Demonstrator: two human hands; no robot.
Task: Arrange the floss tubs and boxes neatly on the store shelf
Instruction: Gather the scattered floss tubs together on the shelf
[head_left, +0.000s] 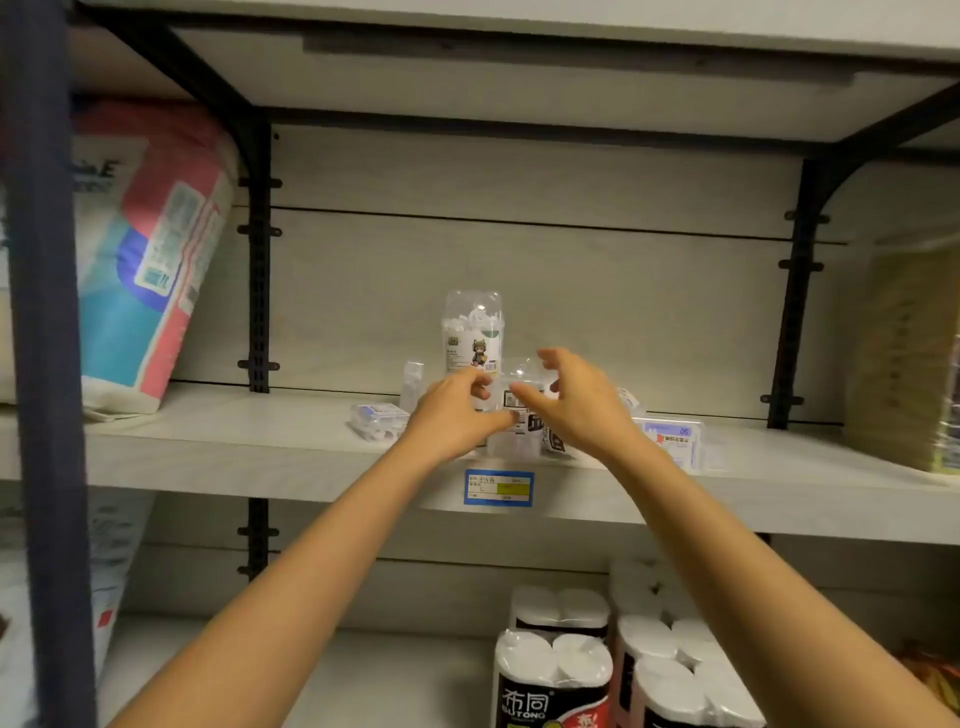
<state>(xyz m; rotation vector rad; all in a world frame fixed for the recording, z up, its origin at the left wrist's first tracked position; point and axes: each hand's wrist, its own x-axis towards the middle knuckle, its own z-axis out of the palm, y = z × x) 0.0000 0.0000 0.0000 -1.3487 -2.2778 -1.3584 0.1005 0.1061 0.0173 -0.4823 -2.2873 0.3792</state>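
On the grey store shelf (260, 457) a tall clear floss tub (474, 332) with a cartoon label stands upright near the back. In front of it sits a shorter clear tub (519, 400) with a barcode label. My left hand (452, 410) and my right hand (576, 405) reach in on either side of that shorter tub, fingers spread and curled, not closed on it. A flat clear floss box (376, 418) lies to the left, with a small clear box (413, 382) upright behind it. Another flat box (675, 441) with a blue label lies to the right.
A blue price tag (498, 487) is fixed on the shelf's front edge. A large soft pack (145, 260) leans at the left, a yellowish pack (904, 358) stands at the right. Toilet paper packs (556, 670) fill the shelf below. A dark post (47, 364) runs down the left.
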